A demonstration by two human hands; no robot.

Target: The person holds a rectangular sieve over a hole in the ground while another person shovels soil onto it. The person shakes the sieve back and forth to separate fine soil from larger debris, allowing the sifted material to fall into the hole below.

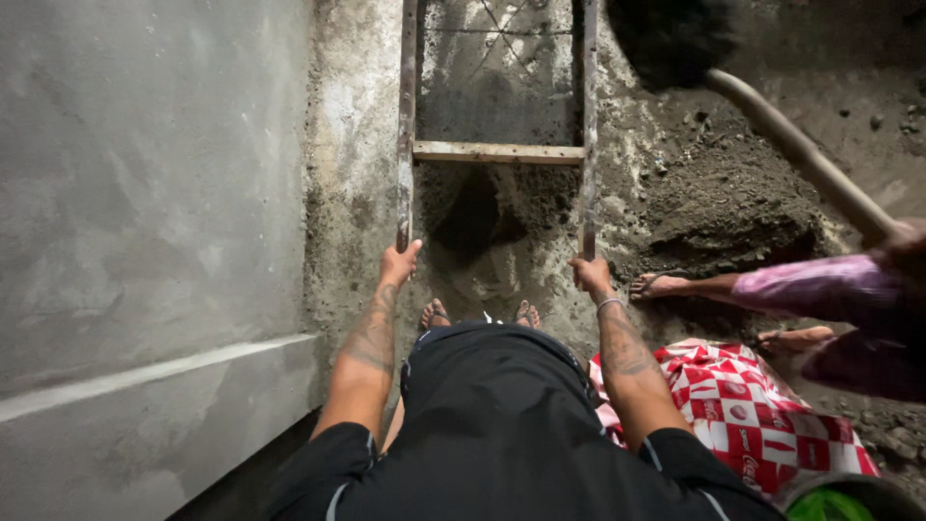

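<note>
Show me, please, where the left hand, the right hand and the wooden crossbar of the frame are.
left hand (398, 262), head view, on the knuckles gripping the left rail.
right hand (590, 274), head view, on the back of the hand at the right rail.
wooden crossbar (497, 152), head view, on its middle.

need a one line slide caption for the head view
Both hands, left hand and right hand, grip the rails of a wooden frame over a dirt pile beside a concrete wall.

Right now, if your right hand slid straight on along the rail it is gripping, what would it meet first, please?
Probably the wooden crosspiece. The right hand grips the frame's right rail, pointing up along it, and the rail looks bare up to that joint, though depth is hard to judge.
</note>
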